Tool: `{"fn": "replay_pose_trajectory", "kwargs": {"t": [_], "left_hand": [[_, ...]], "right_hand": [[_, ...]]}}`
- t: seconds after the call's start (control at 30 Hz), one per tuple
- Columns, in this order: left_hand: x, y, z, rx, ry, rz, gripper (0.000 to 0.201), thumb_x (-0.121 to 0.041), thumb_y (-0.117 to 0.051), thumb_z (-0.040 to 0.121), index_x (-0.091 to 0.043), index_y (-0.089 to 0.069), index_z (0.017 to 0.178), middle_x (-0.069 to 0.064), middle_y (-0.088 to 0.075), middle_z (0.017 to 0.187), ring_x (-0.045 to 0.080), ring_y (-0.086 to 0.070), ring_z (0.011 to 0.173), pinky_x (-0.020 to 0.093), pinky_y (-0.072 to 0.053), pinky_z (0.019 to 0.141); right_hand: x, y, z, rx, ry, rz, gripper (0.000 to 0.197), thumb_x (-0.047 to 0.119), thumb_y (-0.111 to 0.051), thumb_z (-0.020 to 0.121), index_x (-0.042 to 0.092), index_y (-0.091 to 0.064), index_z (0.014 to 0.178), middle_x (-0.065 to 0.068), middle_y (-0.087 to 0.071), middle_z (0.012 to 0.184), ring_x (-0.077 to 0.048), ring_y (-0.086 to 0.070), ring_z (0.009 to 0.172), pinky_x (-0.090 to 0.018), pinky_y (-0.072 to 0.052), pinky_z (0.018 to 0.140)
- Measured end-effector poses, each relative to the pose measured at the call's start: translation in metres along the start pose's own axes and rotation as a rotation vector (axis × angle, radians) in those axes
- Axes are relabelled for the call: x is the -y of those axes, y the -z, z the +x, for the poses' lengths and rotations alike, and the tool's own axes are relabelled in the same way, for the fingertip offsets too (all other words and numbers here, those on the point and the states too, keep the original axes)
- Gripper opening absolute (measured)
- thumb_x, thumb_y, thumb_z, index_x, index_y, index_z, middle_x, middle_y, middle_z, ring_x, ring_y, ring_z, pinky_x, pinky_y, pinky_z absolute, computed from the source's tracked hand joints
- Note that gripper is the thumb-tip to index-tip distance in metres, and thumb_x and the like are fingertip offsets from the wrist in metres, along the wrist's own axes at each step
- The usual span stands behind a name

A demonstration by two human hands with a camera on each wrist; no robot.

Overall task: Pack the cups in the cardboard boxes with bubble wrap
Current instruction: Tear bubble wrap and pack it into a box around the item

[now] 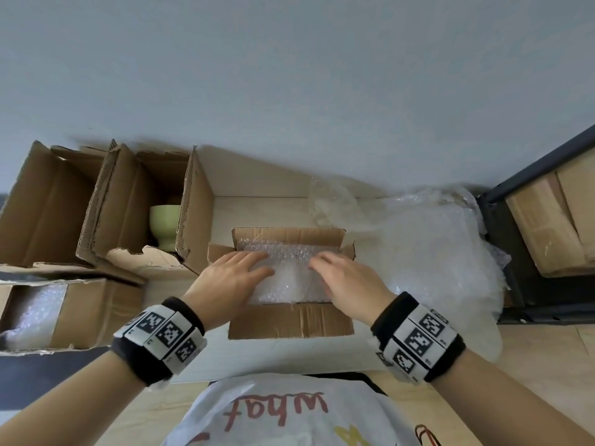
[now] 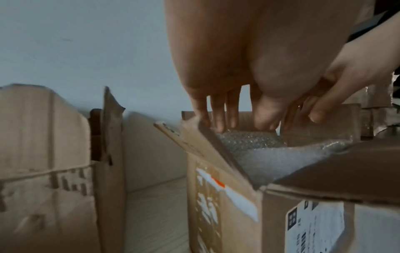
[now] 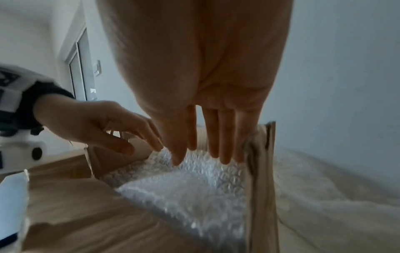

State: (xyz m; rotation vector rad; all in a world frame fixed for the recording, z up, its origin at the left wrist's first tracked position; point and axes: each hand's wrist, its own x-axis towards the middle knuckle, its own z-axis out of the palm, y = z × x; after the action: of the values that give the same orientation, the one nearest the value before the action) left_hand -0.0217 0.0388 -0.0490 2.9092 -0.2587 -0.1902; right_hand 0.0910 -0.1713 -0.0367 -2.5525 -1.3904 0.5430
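Note:
A small open cardboard box (image 1: 289, 321) stands in front of me, filled to the top with bubble wrap (image 1: 286, 275). My left hand (image 1: 231, 278) lies on the left side of the wrap with straight fingers (image 2: 220, 119) pressing down. My right hand (image 1: 344, 278) presses the right side the same way, fingers (image 3: 223, 150) straight on the bubble wrap (image 3: 190, 188). Whatever lies under the wrap is hidden. A light green cup (image 1: 164, 225) stands in another open box (image 1: 128, 201) at the back left.
More open cardboard boxes (image 1: 42, 201) stand at the left, one (image 1: 83, 310) holding bubble wrap. A large heap of loose bubble wrap (image 1: 434, 249) lies to the right. A dark shelf frame (image 1: 502, 226) with boxes stands at far right. A wall runs behind.

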Motion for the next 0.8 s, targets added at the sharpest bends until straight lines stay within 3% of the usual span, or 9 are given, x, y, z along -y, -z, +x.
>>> {"fn": "replay_pose_trajectory", "kwargs": {"t": [0.07,0.13,0.23,0.4,0.5,0.7,0.8], "left_hand": [[-0.003,-0.008,0.01,0.083,0.046,-0.004,0.05,-0.028,-0.065,0.087,-0.025,-0.049,0.135,0.009,-0.043,0.144,0.026,-0.048,0.126,0.039,-0.04,0.103],[-0.002,-0.02,0.015,0.169,0.101,0.051,0.056,-0.044,-0.051,0.092,-0.032,-0.032,0.144,0.005,-0.03,0.152,0.025,-0.037,0.134,0.038,-0.031,0.108],[-0.001,-0.032,0.016,0.174,0.126,0.072,0.06,-0.052,-0.052,0.089,-0.031,-0.035,0.142,0.006,-0.04,0.144,0.026,-0.046,0.126,0.037,-0.032,0.106],[0.004,-0.046,0.021,0.227,0.157,0.181,0.056,-0.043,-0.046,0.094,-0.032,-0.025,0.145,-0.001,-0.036,0.146,0.022,-0.046,0.126,0.031,-0.021,0.112],[0.002,-0.047,0.029,0.24,0.191,0.213,0.054,-0.031,-0.052,0.091,-0.028,-0.03,0.14,-0.003,-0.045,0.137,0.021,-0.053,0.116,0.028,-0.025,0.107],[0.002,-0.04,0.038,0.283,0.201,0.205,0.063,-0.037,-0.065,0.083,-0.022,-0.034,0.136,-0.004,-0.048,0.132,0.02,-0.054,0.113,0.027,-0.032,0.103],[0.011,-0.033,0.027,0.296,0.136,0.234,0.053,-0.036,-0.066,0.081,-0.022,-0.043,0.127,-0.002,-0.052,0.125,0.02,-0.052,0.115,0.028,-0.028,0.108]], "right_hand": [[0.0,-0.005,0.009,0.072,-0.053,0.04,0.056,0.021,-0.062,0.089,0.017,-0.038,0.139,-0.006,-0.043,0.139,-0.022,-0.054,0.114,-0.03,-0.05,0.083],[-0.002,-0.013,0.016,0.189,-0.131,0.071,0.07,0.033,-0.064,0.087,0.02,-0.028,0.146,-0.007,-0.035,0.146,-0.026,-0.051,0.12,-0.035,-0.047,0.088],[-0.006,-0.023,0.022,0.242,-0.189,0.11,0.077,0.034,-0.067,0.085,0.021,-0.024,0.147,-0.008,-0.034,0.147,-0.029,-0.05,0.121,-0.038,-0.045,0.088],[-0.007,-0.032,0.033,0.275,-0.223,0.143,0.072,0.025,-0.07,0.082,0.015,-0.033,0.142,-0.009,-0.04,0.142,-0.03,-0.048,0.124,-0.042,-0.045,0.097],[-0.004,-0.039,0.037,0.277,-0.247,0.102,0.064,0.015,-0.065,0.085,0.015,-0.033,0.141,-0.01,-0.041,0.14,-0.03,-0.05,0.121,-0.043,-0.048,0.094],[-0.003,-0.041,0.039,0.272,-0.281,0.086,0.064,0.014,-0.063,0.087,0.014,-0.029,0.141,-0.01,-0.04,0.141,-0.031,-0.049,0.122,-0.045,-0.049,0.094],[-0.005,-0.039,0.026,0.185,-0.269,0.051,0.054,0.009,-0.063,0.086,0.009,-0.037,0.133,-0.012,-0.046,0.132,-0.031,-0.055,0.112,-0.041,-0.051,0.087]]}}
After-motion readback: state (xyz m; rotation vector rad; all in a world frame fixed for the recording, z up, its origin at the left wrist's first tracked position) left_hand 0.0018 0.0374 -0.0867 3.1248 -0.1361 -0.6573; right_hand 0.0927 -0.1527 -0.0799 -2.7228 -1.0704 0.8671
